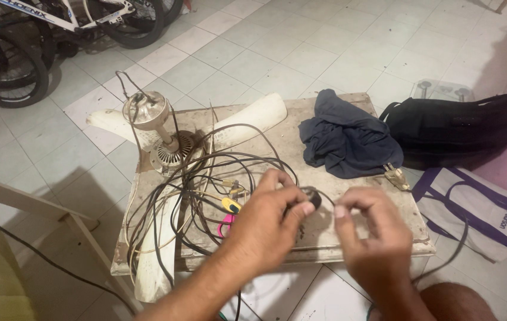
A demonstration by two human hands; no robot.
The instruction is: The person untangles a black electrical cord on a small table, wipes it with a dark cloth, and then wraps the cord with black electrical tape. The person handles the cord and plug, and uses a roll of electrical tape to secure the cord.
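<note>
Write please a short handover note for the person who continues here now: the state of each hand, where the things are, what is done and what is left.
Left hand: pinches a small round black part between thumb and fingers, over the worn pale tabletop.
Right hand: fingers curled beside that part; whether it touches it, I cannot tell.
Things: tangled dark wires lie at the left, across the cream ceiling fan with its blades; a yellow-handled tool and a pink-handled one lie among them. A dark blue cloth and a beige plug lie at the right.
Done: fan is on the table, wires loose.
Left: the black part is not yet set down.
</note>
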